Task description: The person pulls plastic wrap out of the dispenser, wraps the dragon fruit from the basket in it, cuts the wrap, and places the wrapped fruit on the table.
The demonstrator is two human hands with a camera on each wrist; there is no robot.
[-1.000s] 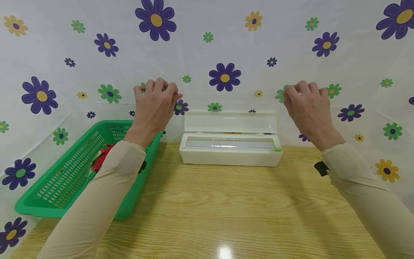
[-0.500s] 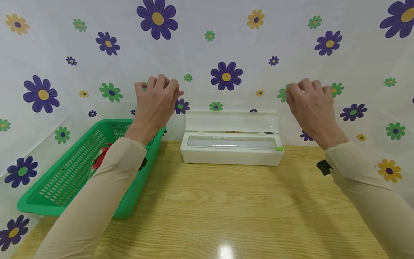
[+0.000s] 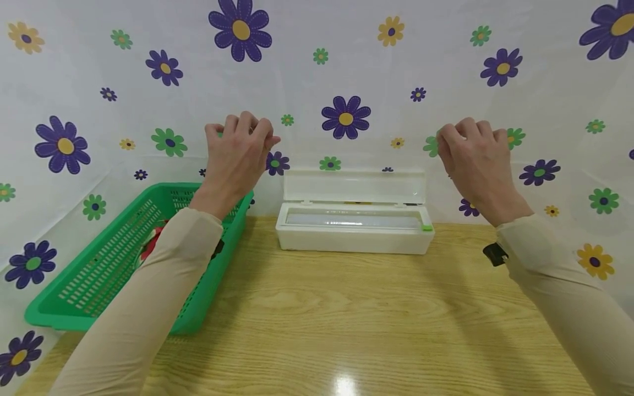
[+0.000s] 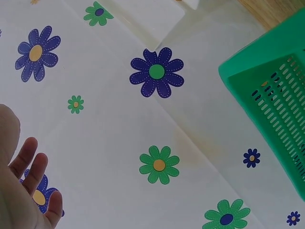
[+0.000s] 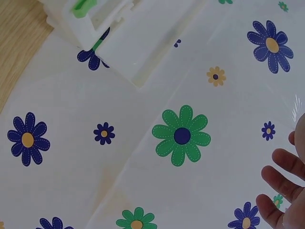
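Both hands are raised in front of the flowered backdrop, well apart and at about the same height. My left hand pinches between thumb and forefinger, its other fingers loosely bent. My right hand pinches in the same way. Between them spans clear cling film, almost invisible; wrinkled cling film shows beside the right thumb in the right wrist view. Below and between the hands stands a white cling film dispenser with its lid up. Inside lies a film roll, and a green slide cutter sits at its right end.
A green slotted basket stands at the left, partly hidden by the left forearm. Something red and pale green lies inside it. The wood-grain table spreads in front of the dispenser, and the flowered backdrop rises behind.
My right hand has moved slightly right and up, and my left hand has risen a little. The dispenser and basket stay in place; the head view has shifted slightly.
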